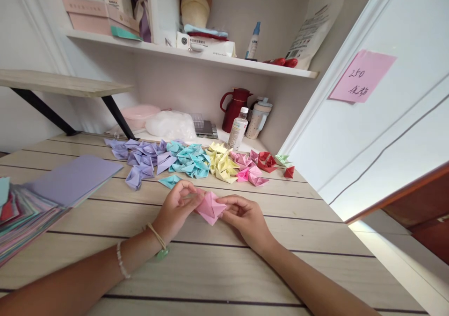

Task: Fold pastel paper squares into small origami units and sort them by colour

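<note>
Two bare hands are held above a table (245,276), on the viewer's side of a white-capped bottle (237,130), and between them a folded pink paper (211,208) is kept clear of the other pieces. Its left side is pinched between the thumb and bent fingers of the left hand (180,208); its right corner is gripped by the closed fingertips of the right hand (245,218). Bracelets (121,260) are worn on the left wrist.

Folded pieces are grouped by colour in front of the bottle and to either side: yellow pieces (224,164) slightly left of it, blue pieces (191,158) farther left, purple pieces (145,154) farthest left, then pink pieces (250,164), red pieces (266,161) and pale green pieces (283,160) towards its right. Well to the bottle's left, a purple sheet (75,178) is laid beside a fanned stack of coloured paper (31,225). Behind the bottle, a dark red jug (235,108) is placed, and to its right a lidded tumbler (258,119). Well right of the bottle, a pink note (364,76) is stuck up.
</note>
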`<state>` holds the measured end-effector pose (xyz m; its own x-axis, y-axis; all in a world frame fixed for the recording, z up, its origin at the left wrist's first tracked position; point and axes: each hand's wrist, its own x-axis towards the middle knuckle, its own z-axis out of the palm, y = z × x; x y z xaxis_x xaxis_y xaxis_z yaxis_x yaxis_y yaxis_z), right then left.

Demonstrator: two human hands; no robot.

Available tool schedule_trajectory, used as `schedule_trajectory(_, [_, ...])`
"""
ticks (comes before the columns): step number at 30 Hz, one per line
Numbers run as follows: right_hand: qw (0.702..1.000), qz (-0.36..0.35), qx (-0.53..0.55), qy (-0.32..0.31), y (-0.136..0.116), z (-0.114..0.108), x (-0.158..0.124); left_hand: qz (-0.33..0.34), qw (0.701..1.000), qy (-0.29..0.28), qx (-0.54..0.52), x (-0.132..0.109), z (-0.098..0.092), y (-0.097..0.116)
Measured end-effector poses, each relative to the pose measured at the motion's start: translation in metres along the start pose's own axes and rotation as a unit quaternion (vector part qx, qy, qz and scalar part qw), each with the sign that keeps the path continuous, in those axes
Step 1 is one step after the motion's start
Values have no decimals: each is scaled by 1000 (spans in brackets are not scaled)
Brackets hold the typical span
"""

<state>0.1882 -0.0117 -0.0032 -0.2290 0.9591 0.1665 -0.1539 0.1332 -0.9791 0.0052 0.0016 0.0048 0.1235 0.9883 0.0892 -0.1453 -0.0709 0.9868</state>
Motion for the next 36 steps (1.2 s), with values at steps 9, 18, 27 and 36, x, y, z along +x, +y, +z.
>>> schedule_trajectory(9, [999,28,37,23,1,-2,3,20,999,-22,-27,-1,2,3])
schedule_trajectory(18, [998,26,46,16,1,-2,3,-33,998,-57,-13,3,-1,-8])
schedule_trajectory(27, [999,15,-7,40,-3,1,3,-6,997,-52,59,1,-1,1])
schedule_trajectory(36, [1000,8,-23,-16,0,3,1,-35,998,-55,26,1,0,-3])
